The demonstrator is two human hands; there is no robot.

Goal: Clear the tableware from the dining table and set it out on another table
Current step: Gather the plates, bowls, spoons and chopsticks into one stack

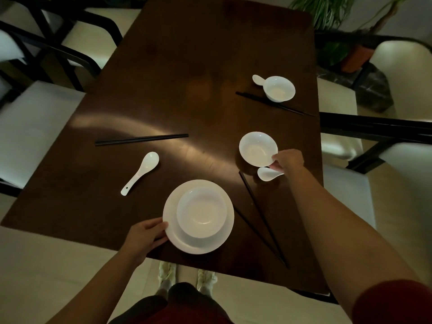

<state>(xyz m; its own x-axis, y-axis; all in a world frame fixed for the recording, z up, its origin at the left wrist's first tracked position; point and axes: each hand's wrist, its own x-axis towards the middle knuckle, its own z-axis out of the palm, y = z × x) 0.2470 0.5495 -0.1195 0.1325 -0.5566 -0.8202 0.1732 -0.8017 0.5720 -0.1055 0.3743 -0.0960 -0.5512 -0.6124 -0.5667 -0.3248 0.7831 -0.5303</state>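
Observation:
On the dark wooden dining table (191,66), my left hand (146,235) grips the left rim of a white plate (224,232) that carries a white bowl (201,211). My right hand (288,160) pinches the near rim of a second white bowl (257,148), tilted slightly; a white spoon (267,173) lies just under that hand. Black chopsticks (261,216) stretch from there toward the near edge. Further left lie another spoon (142,169) and a chopstick pair (141,139). At the far right stand a third bowl (279,88), a spoon (257,79) and chopsticks (273,104).
White-cushioned chairs with black frames stand on the left (35,127) and right (346,146) of the table. A potted plant (327,12) stands beyond the far right corner. My feet (187,274) are on the pale floor at the near edge.

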